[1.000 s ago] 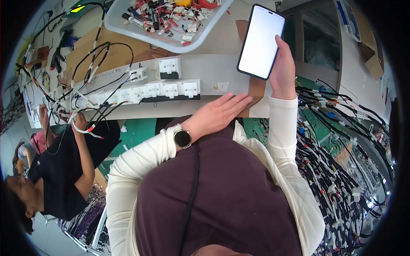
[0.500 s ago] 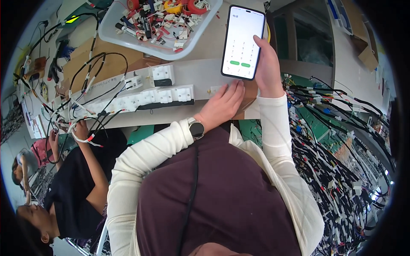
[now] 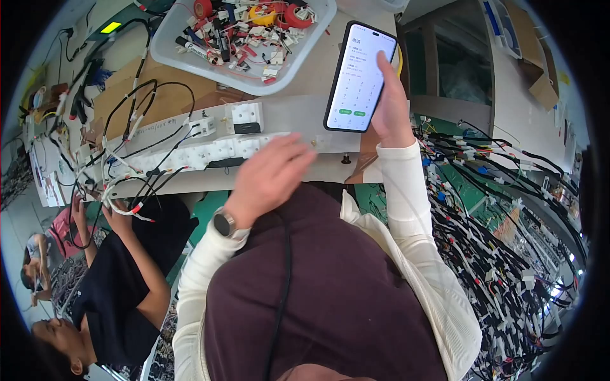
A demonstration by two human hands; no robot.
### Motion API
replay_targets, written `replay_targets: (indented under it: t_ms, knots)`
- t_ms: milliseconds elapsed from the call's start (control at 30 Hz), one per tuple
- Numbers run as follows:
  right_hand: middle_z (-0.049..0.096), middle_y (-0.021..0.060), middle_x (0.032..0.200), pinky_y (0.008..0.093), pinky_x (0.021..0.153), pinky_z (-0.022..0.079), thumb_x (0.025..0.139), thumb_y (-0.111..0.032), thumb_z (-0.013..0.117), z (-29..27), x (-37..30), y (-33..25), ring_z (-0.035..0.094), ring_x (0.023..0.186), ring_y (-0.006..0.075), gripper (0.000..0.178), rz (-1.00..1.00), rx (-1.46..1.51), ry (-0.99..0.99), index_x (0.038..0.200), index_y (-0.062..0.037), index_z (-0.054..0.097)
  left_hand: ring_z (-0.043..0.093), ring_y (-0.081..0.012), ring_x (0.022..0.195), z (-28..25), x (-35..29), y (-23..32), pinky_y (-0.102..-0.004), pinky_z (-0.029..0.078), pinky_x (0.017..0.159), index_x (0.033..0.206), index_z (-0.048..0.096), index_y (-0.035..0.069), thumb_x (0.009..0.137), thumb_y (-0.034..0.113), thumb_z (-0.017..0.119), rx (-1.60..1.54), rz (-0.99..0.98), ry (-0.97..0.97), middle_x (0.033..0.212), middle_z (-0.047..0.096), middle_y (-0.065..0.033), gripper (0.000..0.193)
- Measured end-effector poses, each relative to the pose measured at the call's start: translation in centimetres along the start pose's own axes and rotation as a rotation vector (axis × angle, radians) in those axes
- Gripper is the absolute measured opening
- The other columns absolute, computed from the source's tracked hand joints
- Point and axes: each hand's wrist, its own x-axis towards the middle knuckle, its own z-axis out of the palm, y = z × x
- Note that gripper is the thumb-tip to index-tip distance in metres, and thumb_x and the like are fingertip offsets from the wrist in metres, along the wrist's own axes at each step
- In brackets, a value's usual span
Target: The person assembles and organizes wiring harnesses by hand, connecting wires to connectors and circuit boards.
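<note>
The left hand (image 3: 272,174) has drawn away from its spot just under the phone (image 3: 357,79) and now hangs, blurred, at about half past seven from it, in front of the right end of a row of white blocks (image 3: 219,150). Its grip is empty, the fingers loosely extended. The right hand's grip remains wrapped around the phone, thumb over the screen's edge, holding it above the surface (image 3: 323,70) at one o'clock from the picture's centre. Lines of entries now sit above the keypad, so I judge the phone work has progressed, with only the right hand engaged.
</note>
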Motion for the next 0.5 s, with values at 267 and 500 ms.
replay_targets:
  t_ms: [267,500]
  knots:
    - [0.062,0.0152,0.122,0.0357,0.102,0.047,0.082,-0.016,0.069,-0.9,-1.6,-0.5,0.062,0.112,0.0227,0.063,-0.044,-0.187,-0.162,0.135,0.0051,0.043,0.036,-0.0416,0.138,-9.0,-8.8,-1.2,-0.051,0.032,0.112,0.141,0.049,0.01,0.079,0.019,0.079,0.647,-0.523,0.22,0.146,0.044,-0.0172,0.07]
    - [0.059,0.0168,0.125,0.035,0.1,0.048,0.064,-0.002,0.079,0.4,-5.2,-0.6,0.063,0.111,0.0225,0.087,-0.104,-0.347,-0.151,0.139,0.0065,0.036,0.046,-0.0392,0.13,-12.7,-9.0,-1.6,-0.0469,0.042,0.103,0.138,0.052,0.01,0.076,0.021,0.079,1.085,-0.639,0.098,0.14,0.049,-0.017,0.069]
